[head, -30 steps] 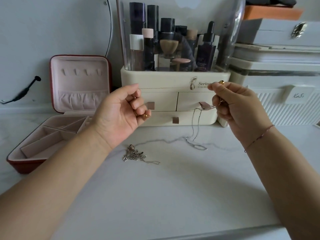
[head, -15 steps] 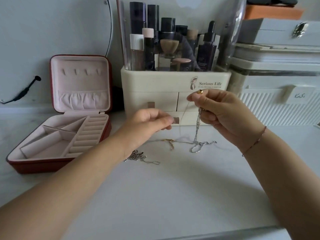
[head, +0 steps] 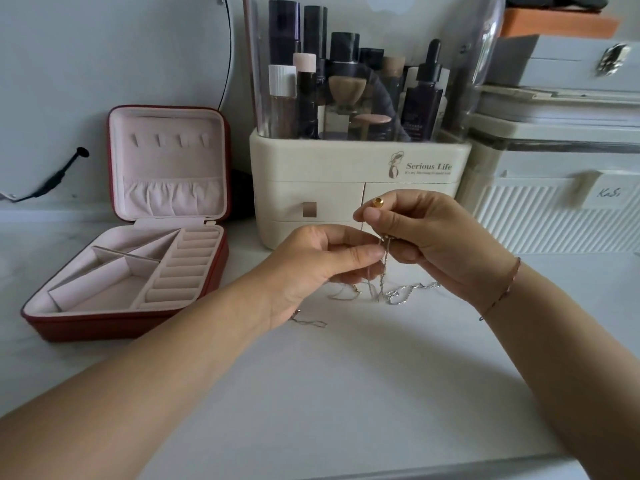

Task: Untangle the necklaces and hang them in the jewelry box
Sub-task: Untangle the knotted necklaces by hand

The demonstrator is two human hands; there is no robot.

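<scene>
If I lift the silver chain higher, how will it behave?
Probably limp: the silver chain hangs straight from the right hand and pools in loops on the table. Likely light, since a fingertip pinch carries it. May snag: thinner strands cross it.

Your left hand (head: pixel 311 268) and its forearm are bare out to the frame edge. Your right hand (head: pixel 433 244) and forearm are likewise bare, with one worn item: a thin reddish cord bracelet (head: pixel 508 291) encircling the wrist, carrying a small darker bead or knot. A gold-coloured piece (head: pixel 377 202) sits atop the right index finger; whether it is a ring cannot be determined. The visible thumbnails are trimmed short.
</scene>
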